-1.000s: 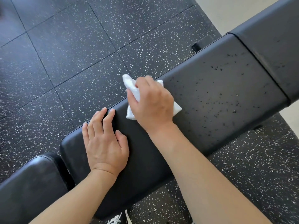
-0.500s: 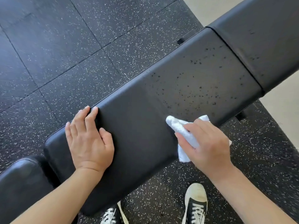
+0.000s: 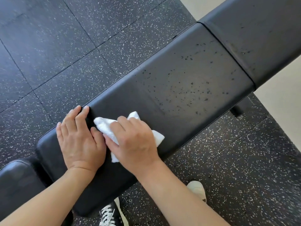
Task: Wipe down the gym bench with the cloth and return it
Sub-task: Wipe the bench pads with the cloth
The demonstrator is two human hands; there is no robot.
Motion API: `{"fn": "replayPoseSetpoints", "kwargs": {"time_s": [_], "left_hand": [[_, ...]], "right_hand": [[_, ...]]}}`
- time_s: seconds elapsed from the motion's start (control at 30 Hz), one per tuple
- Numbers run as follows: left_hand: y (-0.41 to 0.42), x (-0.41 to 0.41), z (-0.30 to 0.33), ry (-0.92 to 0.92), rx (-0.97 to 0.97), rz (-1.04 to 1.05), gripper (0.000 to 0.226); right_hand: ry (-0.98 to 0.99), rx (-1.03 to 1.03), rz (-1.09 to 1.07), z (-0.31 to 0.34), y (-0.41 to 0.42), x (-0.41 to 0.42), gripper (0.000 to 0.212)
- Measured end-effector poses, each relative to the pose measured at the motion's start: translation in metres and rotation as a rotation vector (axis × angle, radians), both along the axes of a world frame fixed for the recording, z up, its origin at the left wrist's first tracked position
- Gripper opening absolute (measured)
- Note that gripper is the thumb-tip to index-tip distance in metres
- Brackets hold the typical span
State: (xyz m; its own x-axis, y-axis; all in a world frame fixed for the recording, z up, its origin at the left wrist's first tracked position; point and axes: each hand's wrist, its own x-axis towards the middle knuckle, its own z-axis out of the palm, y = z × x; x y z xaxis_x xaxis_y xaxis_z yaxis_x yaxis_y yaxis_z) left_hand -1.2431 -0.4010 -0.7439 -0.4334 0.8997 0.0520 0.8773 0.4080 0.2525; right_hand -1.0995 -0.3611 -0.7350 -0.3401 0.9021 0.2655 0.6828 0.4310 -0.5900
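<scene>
While the left hand (image 3: 79, 141) lies flat with straight fingers, seemingly to steady the gym bench (image 3: 171, 88), the right hand (image 3: 133, 142) grips the white cloth (image 3: 105, 126), pressing it down to wipe.

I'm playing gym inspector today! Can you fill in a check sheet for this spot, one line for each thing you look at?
Surface: black bench pad, dark droplets on its far half, none seen near the hands.
Job's things: white cloth, crumpled, on the pad.
Clutter: nothing seen.
Hands: left hand flat on the pad, fingers at the far edge; right hand holds the cloth against the pad.
Cables: nothing seen.
Surroundings: speckled black floor tiles, two shoes below the bench.
</scene>
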Motion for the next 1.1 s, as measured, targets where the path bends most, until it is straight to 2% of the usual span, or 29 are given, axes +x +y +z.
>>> {"fn": "replayPoseSetpoints", "kwargs": {"time_s": [0.07, 0.13, 0.23, 0.3, 0.5, 0.73, 0.87, 0.97, 1.1], "left_hand": [[0.000, -0.001, 0.000, 0.012, 0.002, -0.015, 0.061], [0.000, -0.001, 0.000, 0.017, 0.003, -0.025, 0.060], [0.001, -0.001, 0.000, 0.017, -0.003, -0.024, 0.061], [0.000, -0.002, 0.000, 0.017, -0.008, -0.018, 0.061], [0.000, -0.002, 0.001, -0.004, 0.006, -0.006, 0.061], [0.000, -0.002, 0.001, -0.002, -0.002, -0.003, 0.060], [0.000, -0.002, 0.001, 0.006, 0.002, -0.003, 0.060], [-0.001, -0.002, 0.001, 0.007, 0.004, 0.000, 0.060], [-0.001, -0.002, 0.000, 0.006, 0.006, -0.002, 0.060]], "right_hand": [[-0.066, 0.024, 0.016, 0.000, -0.001, 0.037, 0.014], [-0.117, 0.067, -0.017, -0.002, 0.003, 0.085, 0.009], [-0.165, 0.058, -0.098, -0.001, 0.014, 0.147, 0.020], [-0.180, 0.048, -0.146, -0.002, 0.015, 0.157, 0.023], [-0.181, 0.128, -0.230, -0.010, 0.028, 0.093, 0.032], [-0.126, 0.104, -0.306, -0.011, 0.107, -0.006, 0.023], [-0.134, 0.095, -0.322, -0.012, 0.128, -0.030, 0.023], [-0.119, 0.081, -0.255, -0.010, 0.110, -0.020, 0.022], [-0.128, 0.065, 0.000, -0.004, 0.032, 0.020, 0.020]]}}
